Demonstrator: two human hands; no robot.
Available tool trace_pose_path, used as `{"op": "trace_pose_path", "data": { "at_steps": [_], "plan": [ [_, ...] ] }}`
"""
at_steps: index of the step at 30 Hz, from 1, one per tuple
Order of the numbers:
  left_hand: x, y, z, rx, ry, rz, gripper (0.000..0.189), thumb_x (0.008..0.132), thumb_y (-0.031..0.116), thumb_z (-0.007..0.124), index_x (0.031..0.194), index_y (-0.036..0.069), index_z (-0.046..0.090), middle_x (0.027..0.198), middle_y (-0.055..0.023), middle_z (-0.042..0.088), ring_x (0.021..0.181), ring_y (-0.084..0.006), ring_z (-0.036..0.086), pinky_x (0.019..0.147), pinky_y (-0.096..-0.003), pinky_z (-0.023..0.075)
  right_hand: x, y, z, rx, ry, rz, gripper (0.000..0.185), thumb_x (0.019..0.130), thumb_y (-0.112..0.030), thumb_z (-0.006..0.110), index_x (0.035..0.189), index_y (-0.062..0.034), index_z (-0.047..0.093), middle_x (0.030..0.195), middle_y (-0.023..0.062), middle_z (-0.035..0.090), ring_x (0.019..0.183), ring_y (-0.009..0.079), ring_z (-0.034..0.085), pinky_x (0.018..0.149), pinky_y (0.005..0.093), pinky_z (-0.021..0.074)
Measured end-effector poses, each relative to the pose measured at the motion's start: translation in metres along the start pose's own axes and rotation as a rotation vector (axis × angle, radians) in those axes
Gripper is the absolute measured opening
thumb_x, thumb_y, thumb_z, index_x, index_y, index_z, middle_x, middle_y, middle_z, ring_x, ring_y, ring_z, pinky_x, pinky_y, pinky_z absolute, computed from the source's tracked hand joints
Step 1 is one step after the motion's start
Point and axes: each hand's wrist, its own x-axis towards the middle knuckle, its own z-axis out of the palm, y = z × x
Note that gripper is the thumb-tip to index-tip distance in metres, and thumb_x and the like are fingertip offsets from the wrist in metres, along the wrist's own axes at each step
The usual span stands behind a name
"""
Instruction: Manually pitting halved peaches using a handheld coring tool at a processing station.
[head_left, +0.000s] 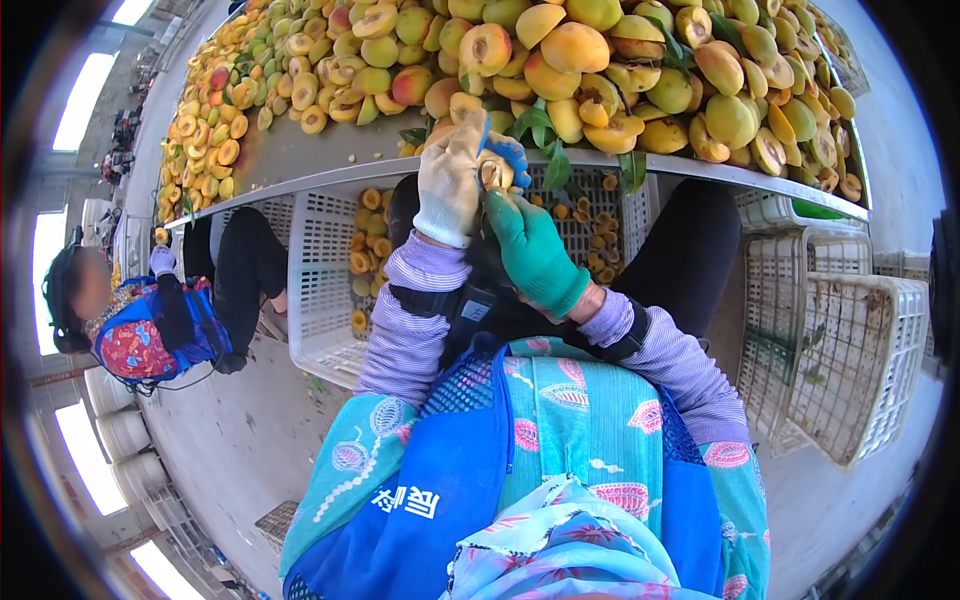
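My left hand (450, 176), in a cream knitted glove with a blue coated palm, grips a cut yellow peach (496, 174) at the table's front edge. Against the near side of that fruit is my right hand (531, 244) in a green glove, its thumb at the cut face. The right fingers are curled; whether they hold a small tool is hidden. Just beyond the hands, a heap of yellow peaches (574, 49), many of them halved, covers much of the metal-rimmed table (300, 161). Green leaves (544, 131) hang over the rim by my right hand.
Under the table, a white plastic crate (322, 300) holds peach pieces (367, 232), with more small pieces (600, 232) beside it between my knees. Stacked crates (847, 367) stand at the right. Another person (157, 322) sits at the left, a gloved hand holding a fruit piece.
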Motion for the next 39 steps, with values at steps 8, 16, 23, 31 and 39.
{"op": "trace_pose_path", "data": {
  "at_steps": [8, 16, 23, 31, 39],
  "plan": [
    [0.016, 0.001, 0.005, 0.269, -0.130, 0.180, 0.038, 0.088, 0.035, 0.059, 0.091, -0.003, 0.060, 0.078, -0.0112, 0.064, 0.061, -0.0168, 0.062, 0.055, -0.0299, 0.0530, -0.002, -0.029, -0.007, 0.613, -0.237, 0.496, 0.041, 0.096, -0.050, 0.032, 0.085, -0.0140, 0.048, 0.053, -0.0030, 0.040, 0.038, 0.0079, 0.036, 0.034, 0.0200, 0.0281],
    [0.019, -0.003, -0.004, -0.148, -0.147, -0.080, 0.047, 0.091, 0.048, 0.049, 0.082, 0.002, 0.057, 0.070, -0.0132, 0.061, 0.063, -0.0235, 0.061, 0.056, -0.0330, 0.0513, -0.005, -0.026, -0.010, 1.427, -0.741, 0.529, 0.045, 0.095, -0.054, 0.029, 0.085, -0.0146, 0.048, 0.053, -0.0072, 0.035, 0.039, 0.0075, 0.033, 0.044, 0.0256, 0.0308],
    [0.010, 0.031, -0.100, 1.110, 0.488, 0.444, 0.042, 0.081, 0.046, 0.061, 0.096, 0.007, 0.064, 0.095, -0.0164, 0.063, 0.082, -0.0327, 0.059, 0.075, -0.0408, 0.0482, -0.021, 0.041, -0.064, 1.244, -0.085, 0.929, 0.041, 0.091, -0.054, 0.041, 0.081, -0.0151, 0.050, 0.056, -0.0048, 0.038, 0.043, 0.0097, 0.036, 0.043, 0.0239, 0.0331],
    [0.060, 0.040, -0.084, 0.884, -0.176, 0.203, 0.038, 0.080, 0.024, 0.061, 0.111, 0.003, 0.055, 0.104, -0.0161, 0.061, 0.089, -0.0309, 0.063, 0.077, -0.0376, 0.0511, 0.001, -0.030, -0.016, 0.117, -0.103, 0.359, 0.029, 0.093, -0.039, 0.047, 0.084, -0.0114, 0.053, 0.060, -0.0003, 0.048, 0.050, 0.0124, 0.046, 0.045, 0.0273, 0.0382],
    [0.012, 0.003, -0.046, -0.156, -0.181, 0.101, 0.030, 0.095, 0.021, 0.042, 0.112, -0.004, 0.044, 0.108, -0.0186, 0.055, 0.096, -0.0346, 0.062, 0.082, -0.0433, 0.0536, 0.021, -0.008, -0.002, -0.367, 0.032, -0.071, 0.034, 0.094, -0.036, 0.049, 0.092, -0.0021, 0.056, 0.071, 0.0173, 0.060, 0.064, 0.0317, 0.060, 0.057, 0.0396, 0.0446]
  ]
}}
